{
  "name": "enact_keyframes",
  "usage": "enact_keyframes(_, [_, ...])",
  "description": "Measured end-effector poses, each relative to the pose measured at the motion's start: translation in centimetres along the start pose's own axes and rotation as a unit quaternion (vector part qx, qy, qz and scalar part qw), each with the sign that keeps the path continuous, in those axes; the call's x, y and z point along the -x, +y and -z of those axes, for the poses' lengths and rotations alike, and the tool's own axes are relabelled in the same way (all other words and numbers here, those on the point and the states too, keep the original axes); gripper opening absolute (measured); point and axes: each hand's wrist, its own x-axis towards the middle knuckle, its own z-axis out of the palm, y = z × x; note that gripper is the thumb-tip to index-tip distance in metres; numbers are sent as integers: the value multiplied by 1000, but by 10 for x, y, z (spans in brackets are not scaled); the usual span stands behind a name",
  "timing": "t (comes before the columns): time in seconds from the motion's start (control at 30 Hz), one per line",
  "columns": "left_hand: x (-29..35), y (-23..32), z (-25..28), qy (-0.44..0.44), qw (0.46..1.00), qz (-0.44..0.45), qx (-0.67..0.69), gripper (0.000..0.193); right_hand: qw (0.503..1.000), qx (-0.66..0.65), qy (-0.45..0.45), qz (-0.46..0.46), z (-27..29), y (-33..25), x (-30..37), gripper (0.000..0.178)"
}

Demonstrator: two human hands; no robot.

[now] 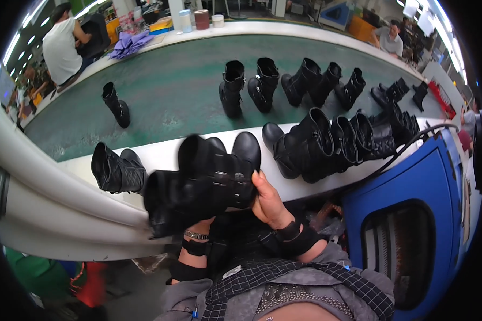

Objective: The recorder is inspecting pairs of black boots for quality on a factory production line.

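Observation:
A pair of black boots (214,174) with buckled straps is held up in front of me, lying sideways with the toes to the right. My right hand (270,203) closes on the foot of the nearer boot, thumb on top near the toe. From below, my left hand (204,226) reaches behind the shafts and bears the boots; its fingers are hidden behind them. Left of the pair, another black boot (118,170) with a quilted shaft stands on the white ledge (166,147), partly overlapping a second one. More black boots (310,142) crowd the ledge on the right.
Beyond the ledge runs a green conveyor belt (166,101). It carries a lone boot (115,104) at left and several boots (265,84) farther right. A blue machine (407,214) stands at my right, with a black cable (396,155) along it. People sit across the belt.

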Motion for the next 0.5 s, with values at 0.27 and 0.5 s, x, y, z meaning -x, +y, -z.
enact_keyframes(0.27, [11, -20, -10, 32, 976, -146, -155, 35, 999, 48, -6, -5, -40, -26, 0, 52])
enact_keyframes(0.5, [24, -32, -18, 3, 953, -190, -236, 32, 997, 78, -4, -27, -29, -37, 9, 57])
